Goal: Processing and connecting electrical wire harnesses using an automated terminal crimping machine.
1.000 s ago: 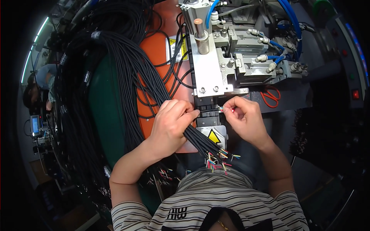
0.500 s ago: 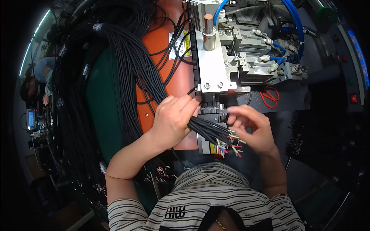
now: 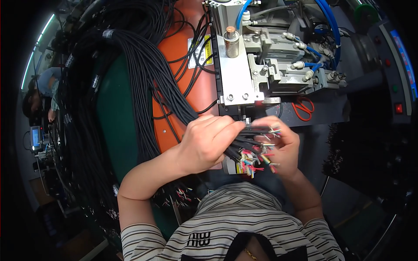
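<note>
My left hand (image 3: 211, 141) is wrapped around a thick bundle of black cables (image 3: 172, 93), a short way behind their ends. The cable ends (image 3: 250, 162) fan out to the right of that fist, showing thin red, white, blue and yellow wires. Curled around the upper ends is my right hand (image 3: 285, 145); some cables lie between its thumb and fingers. Its fingers are smeared by motion, so whether they pinch a cable is unclear. Just beyond the hands stands a metal machine with a flat plate (image 3: 237, 80), its near part hidden behind them.
Pneumatic cylinders with blue hoses (image 3: 311, 50) fill the back right. Red-handled scissors (image 3: 303, 108) lie beside the machine. An orange surface (image 3: 167, 135) spreads under the cables, with more cable bundles hanging at left. A control panel (image 3: 398, 78) stands far right; another person (image 3: 41, 89) is far left.
My left hand has moved slightly right with the bundle. My right hand has closed in on the ends, and some upper cables now stand apart from the rest.
</note>
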`<state>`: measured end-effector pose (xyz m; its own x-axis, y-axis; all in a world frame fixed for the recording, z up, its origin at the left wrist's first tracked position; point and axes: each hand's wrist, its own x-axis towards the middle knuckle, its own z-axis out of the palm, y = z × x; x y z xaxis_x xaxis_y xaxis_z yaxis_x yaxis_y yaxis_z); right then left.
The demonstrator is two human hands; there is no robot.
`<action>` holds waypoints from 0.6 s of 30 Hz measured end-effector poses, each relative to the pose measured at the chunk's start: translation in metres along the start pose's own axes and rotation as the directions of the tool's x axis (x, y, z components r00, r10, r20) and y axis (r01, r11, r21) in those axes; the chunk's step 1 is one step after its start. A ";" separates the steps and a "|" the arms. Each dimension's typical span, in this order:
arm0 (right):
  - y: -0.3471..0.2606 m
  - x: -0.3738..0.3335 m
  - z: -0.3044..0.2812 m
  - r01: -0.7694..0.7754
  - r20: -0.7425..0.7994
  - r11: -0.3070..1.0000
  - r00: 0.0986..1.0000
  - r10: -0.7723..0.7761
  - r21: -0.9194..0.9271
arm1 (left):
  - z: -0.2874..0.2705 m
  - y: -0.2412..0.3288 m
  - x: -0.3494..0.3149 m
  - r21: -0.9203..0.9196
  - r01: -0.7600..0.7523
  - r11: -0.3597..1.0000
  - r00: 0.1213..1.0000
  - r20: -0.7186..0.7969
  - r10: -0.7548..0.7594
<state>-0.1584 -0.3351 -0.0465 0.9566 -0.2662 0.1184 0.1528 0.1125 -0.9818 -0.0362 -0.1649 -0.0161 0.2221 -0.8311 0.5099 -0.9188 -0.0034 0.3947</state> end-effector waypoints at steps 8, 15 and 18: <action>0.000 0.010 -0.001 -0.159 -0.005 0.936 0.986 0.169 0.313 | -0.001 -0.004 0.000 -0.038 0.034 0.999 0.999 -0.026 -0.035; 0.021 0.011 -0.005 0.159 0.003 0.967 0.987 -0.161 -0.202 | 0.006 0.004 0.007 -0.025 0.077 0.997 0.997 0.013 -0.077; 0.000 0.013 0.008 0.017 -0.051 0.998 0.999 -0.020 -0.063 | 0.004 0.010 0.004 0.093 0.098 0.991 0.994 0.030 -0.101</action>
<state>-0.1439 -0.3307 -0.0442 0.9395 -0.3166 0.1305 0.1531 0.0474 -0.9871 -0.0459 -0.1704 -0.0129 0.3038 -0.8428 0.4442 -0.9190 -0.1363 0.3700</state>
